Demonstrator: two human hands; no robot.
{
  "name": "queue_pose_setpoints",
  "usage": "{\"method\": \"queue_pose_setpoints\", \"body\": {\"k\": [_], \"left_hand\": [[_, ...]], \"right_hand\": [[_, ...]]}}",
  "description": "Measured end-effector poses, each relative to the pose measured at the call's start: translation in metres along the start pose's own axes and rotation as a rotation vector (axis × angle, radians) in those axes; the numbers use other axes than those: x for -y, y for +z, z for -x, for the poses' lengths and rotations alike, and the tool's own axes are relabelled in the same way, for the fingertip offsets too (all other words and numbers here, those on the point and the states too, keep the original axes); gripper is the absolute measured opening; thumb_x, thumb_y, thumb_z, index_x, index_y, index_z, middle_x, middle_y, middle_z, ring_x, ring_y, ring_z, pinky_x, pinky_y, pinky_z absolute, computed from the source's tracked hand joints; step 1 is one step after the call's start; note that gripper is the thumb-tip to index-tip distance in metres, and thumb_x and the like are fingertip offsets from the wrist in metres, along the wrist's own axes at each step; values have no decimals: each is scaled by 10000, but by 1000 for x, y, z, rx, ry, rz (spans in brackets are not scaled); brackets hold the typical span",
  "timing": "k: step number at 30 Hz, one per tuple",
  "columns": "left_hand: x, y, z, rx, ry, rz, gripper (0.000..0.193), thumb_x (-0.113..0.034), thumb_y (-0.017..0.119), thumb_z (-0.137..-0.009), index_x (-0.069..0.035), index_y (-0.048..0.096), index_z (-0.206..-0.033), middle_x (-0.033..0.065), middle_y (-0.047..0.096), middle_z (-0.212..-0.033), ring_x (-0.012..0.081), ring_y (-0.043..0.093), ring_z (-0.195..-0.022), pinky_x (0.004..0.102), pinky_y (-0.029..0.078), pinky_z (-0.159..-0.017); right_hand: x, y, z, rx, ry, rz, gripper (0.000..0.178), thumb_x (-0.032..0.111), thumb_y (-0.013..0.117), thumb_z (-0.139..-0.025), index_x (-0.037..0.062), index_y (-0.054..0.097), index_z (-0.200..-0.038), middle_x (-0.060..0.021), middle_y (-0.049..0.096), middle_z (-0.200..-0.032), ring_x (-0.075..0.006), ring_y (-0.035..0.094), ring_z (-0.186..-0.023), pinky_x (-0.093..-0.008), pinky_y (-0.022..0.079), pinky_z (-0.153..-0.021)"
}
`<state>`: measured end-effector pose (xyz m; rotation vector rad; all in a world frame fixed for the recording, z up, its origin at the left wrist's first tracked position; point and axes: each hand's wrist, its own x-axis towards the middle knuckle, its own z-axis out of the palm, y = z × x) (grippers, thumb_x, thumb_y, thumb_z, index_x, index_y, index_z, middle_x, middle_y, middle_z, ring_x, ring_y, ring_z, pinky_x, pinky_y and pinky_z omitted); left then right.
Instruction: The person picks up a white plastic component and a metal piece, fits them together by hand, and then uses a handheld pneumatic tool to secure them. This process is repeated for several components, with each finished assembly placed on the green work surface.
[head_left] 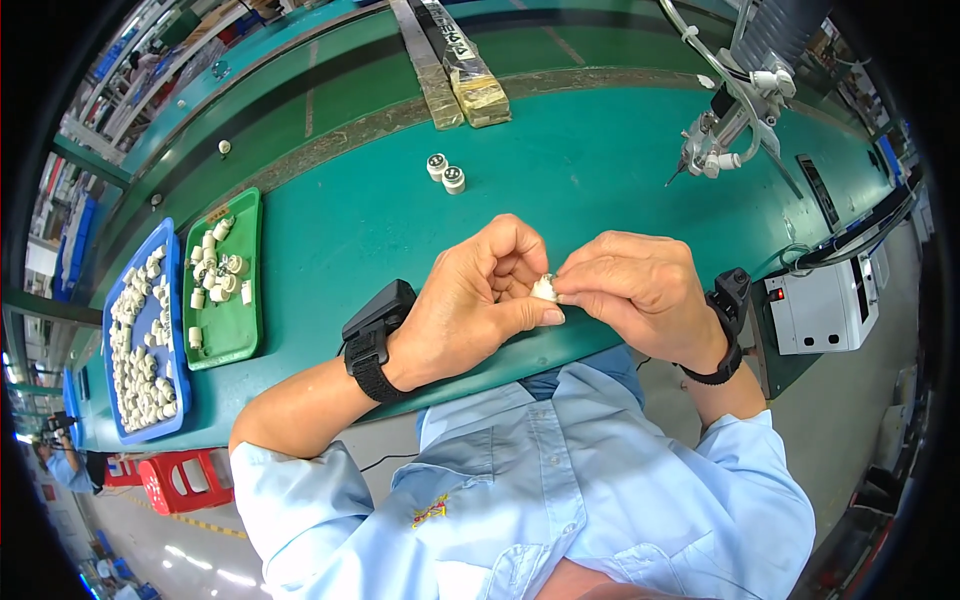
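My left hand (480,300) and my right hand (640,285) meet just above the near edge of the green bench (600,180). Between their fingertips they pinch one small white plastic part (545,289), mostly hidden by the fingers. Each wrist carries a black band with a small black box on it. Two small white cylindrical parts (446,174) stand side by side on the bench, beyond my hands.
At the left lie a green tray (240,330) with several white parts and a blue tray (112,345) heaped with more. A powered screwdriver on a jointed arm (730,125) hangs at the right, above a white control box (825,305). Long wrapped strips (455,65) lie at the back.
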<state>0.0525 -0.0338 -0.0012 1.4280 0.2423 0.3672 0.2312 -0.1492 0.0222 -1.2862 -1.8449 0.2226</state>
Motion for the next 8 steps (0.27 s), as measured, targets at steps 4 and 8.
{"method": "queue_pose_setpoints", "body": {"k": [4, 8], "left_hand": [[0, 2, 0, -18, 11, -132, 343, 38, 759, -808, -60, 496, -1004, -6, 563, -907, 43, 572, -801, 202, 495, -712], [1, 3, -1, -48, 89, -257, 354, 27, 769, -792, -55, 486, -989, -1, 580, -819, 48, 566, -744, 218, 488, -645]], "right_hand": [[-4, -1, -3, 45, 4, -38, 144, -31, 743, -721, 24, 734, -854, -95, 707, -812, -207, 687, -720, -285, 542, -592], [-4, -3, -6, 100, 72, -62, 154, -25, 742, -720, 26, 733, -865, -100, 712, -823, -220, 692, -733, -288, 546, -612]]}}
